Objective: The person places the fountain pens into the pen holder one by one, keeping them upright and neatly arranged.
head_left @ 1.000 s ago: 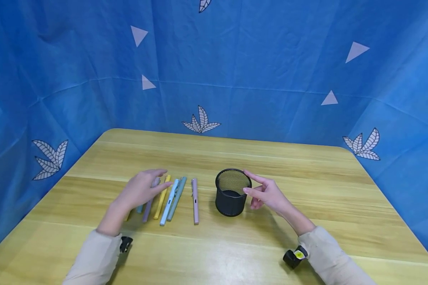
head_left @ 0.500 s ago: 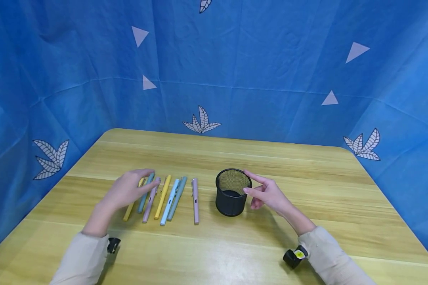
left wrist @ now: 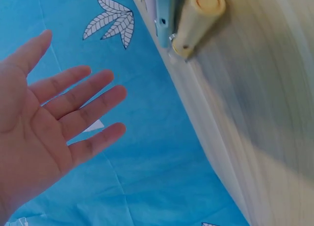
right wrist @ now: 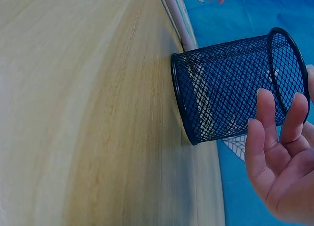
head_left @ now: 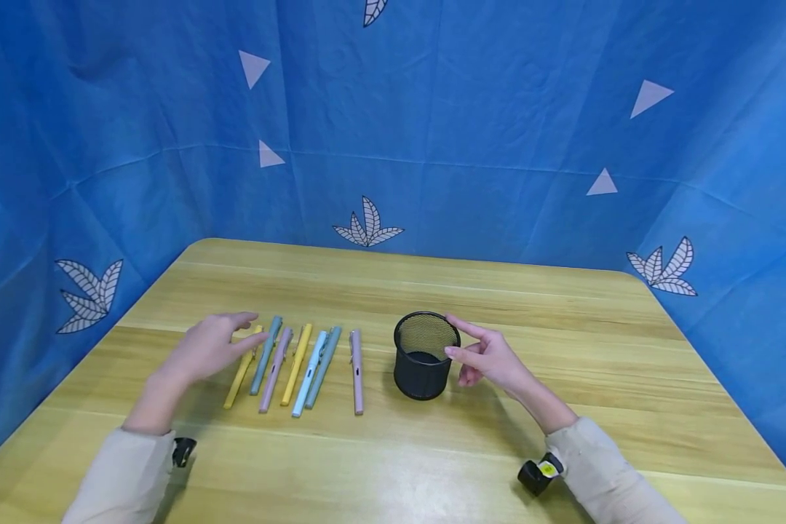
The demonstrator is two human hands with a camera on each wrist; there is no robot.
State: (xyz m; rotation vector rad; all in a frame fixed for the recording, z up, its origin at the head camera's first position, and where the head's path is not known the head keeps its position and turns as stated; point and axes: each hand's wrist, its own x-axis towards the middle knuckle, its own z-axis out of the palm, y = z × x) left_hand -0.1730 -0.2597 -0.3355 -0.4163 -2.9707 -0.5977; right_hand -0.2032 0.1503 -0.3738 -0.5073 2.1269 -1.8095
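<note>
Over the left end of a row of pens, my left hand (head_left: 203,348) is spread and holds nothing; its fingertips overlap the top of the leftmost yellow pen (head_left: 239,377). In the left wrist view its palm (left wrist: 44,123) shows with fingers apart. To the right of that pen lie a blue pen (head_left: 266,356), a purple pen (head_left: 274,372), a second yellow pen (head_left: 297,366), a light blue pen (head_left: 309,378) and a teal pen (head_left: 324,368). Another purple pen (head_left: 356,375) lies apart. My right hand (head_left: 487,356) holds the rim of an upright black mesh pen holder (head_left: 422,377) with thumb and index finger.
The wooden table (head_left: 393,466) has a blue patterned cloth (head_left: 432,109) hanging behind it and at both sides. A black wrist camera (head_left: 183,451) sits at the left sleeve, another (head_left: 535,477) at the right.
My left hand has moved left, off the middle pens to the leftmost yellow one, uncovering the pens it hid. My right hand and the pen holder stay in place.
</note>
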